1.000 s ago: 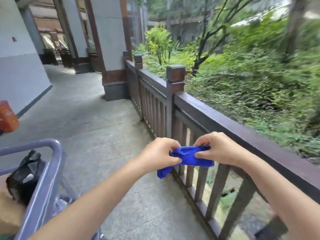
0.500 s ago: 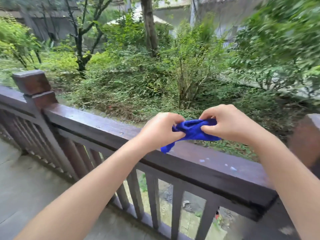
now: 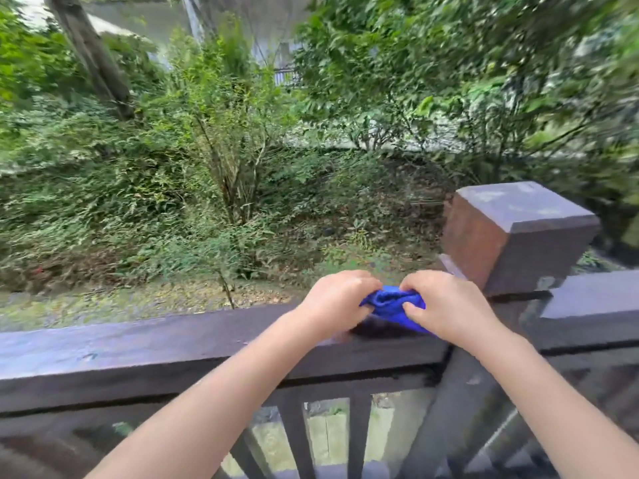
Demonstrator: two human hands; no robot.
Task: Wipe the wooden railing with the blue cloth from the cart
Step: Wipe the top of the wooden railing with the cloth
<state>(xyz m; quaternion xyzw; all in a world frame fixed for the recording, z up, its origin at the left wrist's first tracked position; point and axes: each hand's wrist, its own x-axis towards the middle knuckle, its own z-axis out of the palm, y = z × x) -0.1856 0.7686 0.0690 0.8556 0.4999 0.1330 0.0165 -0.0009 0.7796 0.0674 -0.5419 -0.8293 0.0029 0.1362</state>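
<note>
a: both hands pinch the cloth (image 3: 392, 307), fingers curled shut on it. the left hand (image 3: 337, 302) has one end, the right hand (image 3: 446, 307) the other, and the cloth is bunched into a wad between them.

b: where is it against the rail?

a: low over the top of the rail (image 3: 145, 347), just left of the post (image 3: 515, 236). its lower edge looks to touch the wood under the right hand, though blur keeps me from being sure.

b: what's new?

a: half a second ago the cloth was held up clear of the rail, mid-span. now the hands are lower and nearer the post, and the view has swung right. a second ago they were beside the cart, facing down the walkway.

b: so?

a: i judge the fetching done and the first wipe about to start from the post end. the rail shows a few pale specks.

b: any containers?

a: none in view now; the cart is out of frame.
</note>
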